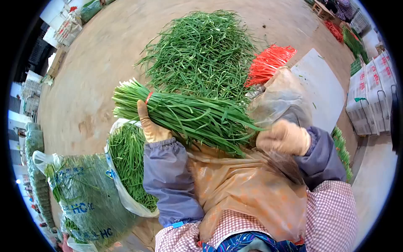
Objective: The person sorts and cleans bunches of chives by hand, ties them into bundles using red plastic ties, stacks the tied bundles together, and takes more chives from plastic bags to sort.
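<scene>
A thick bundle of long green stalks [189, 113] lies across the middle, its pale cut ends at the left and its leafy tips at the right. A red tie [148, 98] circles it near the cut ends. My gloved left hand [152, 124] grips the bundle from below, close to the tie, thumb up along its front. Beside the leafy tips is my gloved right hand [284, 137], blurred by motion, its fingers unclear. Behind the bundle a big pile of loose green stalks [201, 50] covers part of the floor.
Red strips [270, 61] lie beside a white board [321, 80] at right. An open bag of greens [130, 164] and a filled plastic bag [86, 189] stand at left. White boxes [371, 94] are far right. A person [344, 8] is at top right.
</scene>
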The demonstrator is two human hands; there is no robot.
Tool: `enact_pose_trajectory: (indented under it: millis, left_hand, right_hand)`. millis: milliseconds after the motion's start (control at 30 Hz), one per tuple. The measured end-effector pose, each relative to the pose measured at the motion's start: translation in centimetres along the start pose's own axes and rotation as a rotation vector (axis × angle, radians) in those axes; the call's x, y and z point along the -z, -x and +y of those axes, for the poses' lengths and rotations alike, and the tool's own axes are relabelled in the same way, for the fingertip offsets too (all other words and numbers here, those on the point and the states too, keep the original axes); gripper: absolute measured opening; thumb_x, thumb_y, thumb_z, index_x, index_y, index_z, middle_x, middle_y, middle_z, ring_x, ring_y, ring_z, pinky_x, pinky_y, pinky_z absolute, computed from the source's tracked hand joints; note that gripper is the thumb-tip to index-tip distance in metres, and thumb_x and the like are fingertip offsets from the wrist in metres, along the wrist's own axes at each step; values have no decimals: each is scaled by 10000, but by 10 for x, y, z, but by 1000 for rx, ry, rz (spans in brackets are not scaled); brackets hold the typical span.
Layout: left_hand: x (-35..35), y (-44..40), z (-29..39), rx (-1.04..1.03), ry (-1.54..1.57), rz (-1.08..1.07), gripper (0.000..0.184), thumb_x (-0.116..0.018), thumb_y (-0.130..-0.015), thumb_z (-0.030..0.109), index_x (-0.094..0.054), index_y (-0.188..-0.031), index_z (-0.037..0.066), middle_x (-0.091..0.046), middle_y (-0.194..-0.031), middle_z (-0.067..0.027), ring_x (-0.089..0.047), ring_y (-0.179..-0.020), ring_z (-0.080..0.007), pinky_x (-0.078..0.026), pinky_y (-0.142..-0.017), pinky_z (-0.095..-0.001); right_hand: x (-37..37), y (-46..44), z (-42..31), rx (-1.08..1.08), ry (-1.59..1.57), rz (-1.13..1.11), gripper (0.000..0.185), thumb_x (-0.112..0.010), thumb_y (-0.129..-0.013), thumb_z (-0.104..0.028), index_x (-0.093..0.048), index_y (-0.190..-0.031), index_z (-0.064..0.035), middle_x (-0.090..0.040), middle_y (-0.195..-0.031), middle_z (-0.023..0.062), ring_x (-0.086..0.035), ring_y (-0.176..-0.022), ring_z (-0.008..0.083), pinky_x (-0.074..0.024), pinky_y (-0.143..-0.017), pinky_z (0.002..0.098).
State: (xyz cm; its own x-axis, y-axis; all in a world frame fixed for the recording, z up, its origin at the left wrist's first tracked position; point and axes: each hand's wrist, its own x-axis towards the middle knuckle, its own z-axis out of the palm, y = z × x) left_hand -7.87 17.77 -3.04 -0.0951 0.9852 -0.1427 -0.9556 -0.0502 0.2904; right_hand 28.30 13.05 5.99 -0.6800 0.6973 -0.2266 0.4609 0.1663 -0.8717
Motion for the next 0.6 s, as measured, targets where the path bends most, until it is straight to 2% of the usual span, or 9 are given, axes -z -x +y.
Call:
enact_pose_trajectory:
  millis: [100,200,233,267,333,400,433,467,600]
  left_hand:
    - [-20,9,-17,46,-100,-43,456,-701,-854,411,-639,-1124,49,-691,-1069,-140,-664,-941,-325,-549,-871,-519]
    - [-11,6,-21,72,-309,-32,561,-611,-896,480,-561,-1272,67,-574,-1297,-141,-550,-1162,-289,-454,-1011,-502]
    - [-36,15,-34,153,-359,-67,605,-615,-855,538,-546,-1249,84,-625,-1117,-110,-598,-1005,-290,-509,-876,-491]
    - [-45,23,-35,222,-378,-3,616,-590,-868,545,-538,-1281,90,-608,-1177,-124,-589,-1052,-295,-508,-887,-492]
    - [-53,26,-48,34,-583,55,564,-603,-898,408,-510,-1329,56,-565,-1270,-154,-567,-1105,-296,-483,-935,-472]
    - [-46,25,-50,-157,-833,20,554,-607,-915,327,-479,-1350,8,-543,-1298,-158,-550,-1128,-279,-452,-980,-431]
    - [-33,21,-39,-235,-1038,-55,572,-600,-925,325,-456,-1361,-17,-536,-1306,-155,-547,-1131,-264,-441,-990,-414]
    - [-20,17,-27,-330,-1223,-119,591,-592,-935,323,-432,-1371,-42,-529,-1314,-152,-544,-1135,-249,-430,-1000,-396]
    - [-160,70,-104,-43,-975,-278,651,-641,-909,251,-368,-1417,-50,-470,-1387,-179,-514,-1192,-277,-411,-1024,-410]
  right_hand:
    - [15,-20,-22,-58,-303,187,217,-621,-931,-202,-673,-951,7,-636,-721,29,-603,-671,120,-505,-627,270]
    - [-11,-43,-28,259,-308,536,208,-639,-919,-169,-669,-1044,-5,-681,-862,92,-644,-799,158,-529,-719,287]
    - [-18,-49,-33,359,-312,576,227,-652,-914,-131,-655,-1097,3,-686,-947,108,-645,-882,160,-533,-763,288]
    - [-21,-54,-45,319,-327,560,273,-647,-912,-140,-628,-1146,-2,-680,-1012,127,-645,-944,197,-531,-806,299]
    - [-22,-69,-38,505,-265,706,574,-713,-831,-246,-512,-1314,-9,-594,-1209,209,-590,-1104,328,-488,-932,381]
    - [-26,-93,-29,648,-255,826,947,-722,-730,-539,-385,-1431,1,-485,-1342,237,-462,-1255,390,-347,-1071,435]
    - [-35,-89,-26,533,-156,886,1039,-680,-729,-622,-313,-1467,11,-432,-1391,249,-415,-1296,402,-307,-1098,426]
    - [-33,-84,-24,538,-190,859,1067,-715,-724,-588,-263,-1484,10,-424,-1400,242,-406,-1308,391,-296,-1106,418]
    - [-16,-41,-46,820,-680,774,1126,-851,-705,-337,-140,-1528,-45,-416,-1432,172,-379,-1350,294,-272,-1127,385]
